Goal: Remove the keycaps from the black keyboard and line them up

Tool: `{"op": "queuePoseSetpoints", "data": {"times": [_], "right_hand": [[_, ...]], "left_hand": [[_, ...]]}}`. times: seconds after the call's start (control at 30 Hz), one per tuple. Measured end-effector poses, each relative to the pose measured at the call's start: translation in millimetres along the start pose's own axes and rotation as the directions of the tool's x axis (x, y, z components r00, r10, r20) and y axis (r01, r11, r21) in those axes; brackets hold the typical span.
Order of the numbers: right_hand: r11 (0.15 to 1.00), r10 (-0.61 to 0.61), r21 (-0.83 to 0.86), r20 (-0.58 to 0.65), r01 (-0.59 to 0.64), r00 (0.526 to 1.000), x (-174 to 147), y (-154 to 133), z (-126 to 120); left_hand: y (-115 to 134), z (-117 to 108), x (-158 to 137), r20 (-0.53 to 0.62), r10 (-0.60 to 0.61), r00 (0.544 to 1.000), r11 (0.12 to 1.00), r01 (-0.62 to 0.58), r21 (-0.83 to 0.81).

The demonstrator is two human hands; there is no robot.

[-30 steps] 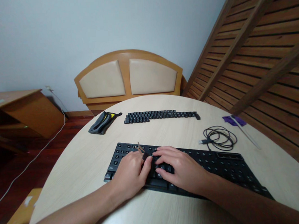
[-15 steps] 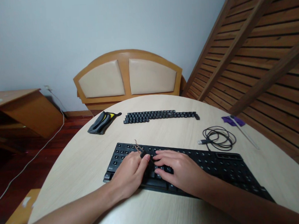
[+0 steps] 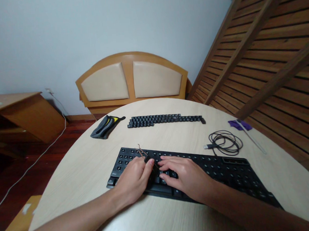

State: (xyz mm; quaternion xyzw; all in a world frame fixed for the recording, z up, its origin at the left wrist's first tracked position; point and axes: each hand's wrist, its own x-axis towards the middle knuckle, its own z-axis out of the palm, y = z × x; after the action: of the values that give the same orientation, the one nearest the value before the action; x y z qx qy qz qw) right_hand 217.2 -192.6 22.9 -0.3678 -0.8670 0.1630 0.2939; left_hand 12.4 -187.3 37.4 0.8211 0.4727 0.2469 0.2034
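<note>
A black keyboard point(image 3: 234, 177) lies at a slant across the near part of the table, many of its key positions showing bare sockets. Over its left half, my left hand point(image 3: 134, 176) is closed round a wire keycap puller point(image 3: 146, 159) with a dark handle. Thin bent wires stick out beyond the fist, and others point down towards the keys by my right fingertips. My right hand point(image 3: 185, 174) lies on the keyboard with its fingers apart, touching the keys. A few keycaps point(image 3: 171, 173) sit in place under it, partly hidden by the fingers.
Loose black keycaps point(image 3: 166, 119) form rows at the back of the round table point(image 3: 119, 218). A grey and yellow pouch point(image 3: 105, 127) lies back left. At right are a coiled USB cable point(image 3: 225, 143), a purple cloth point(image 3: 240, 125) and a thin metal rod point(image 3: 252, 139).
Both hands stay almost where they were, the left still closed on the keycap puller. The view has shifted very slightly. Nothing on the table has moved visibly.
</note>
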Motion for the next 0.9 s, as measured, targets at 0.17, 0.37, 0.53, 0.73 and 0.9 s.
{"op": "queuePoseSetpoints", "data": {"times": [0.17,0.37,0.53,0.73,0.9], "right_hand": [[1.000,0.002,0.004,-0.003,-0.002,1.000,-0.5,1.1,1.3],[1.000,0.003,0.009,-0.011,-0.003,1.000,-0.5,1.3,1.7],[0.998,0.067,0.023,-0.045,-0.066,0.997,0.2,-0.6,-0.5],[0.996,0.080,0.045,-0.082,-0.076,0.993,0.6,0.0,-1.2],[0.993,0.112,0.044,-0.121,-0.108,0.986,1.6,-1.8,-2.5]], "left_hand": [[-1.2,1.2,-0.1,0.008,0.003,1.000,1.000,-0.003,0.013],[-1.2,0.4,0.1,0.023,-0.003,1.000,1.000,0.003,-0.012],[0.4,-4.0,2.0,-0.040,-0.143,0.989,0.986,0.139,-0.090],[4.9,-3.8,2.9,-0.045,-0.148,0.988,0.977,0.139,-0.163],[5.6,-5.3,3.9,-0.092,-0.150,0.984,0.973,0.131,-0.191]]}}
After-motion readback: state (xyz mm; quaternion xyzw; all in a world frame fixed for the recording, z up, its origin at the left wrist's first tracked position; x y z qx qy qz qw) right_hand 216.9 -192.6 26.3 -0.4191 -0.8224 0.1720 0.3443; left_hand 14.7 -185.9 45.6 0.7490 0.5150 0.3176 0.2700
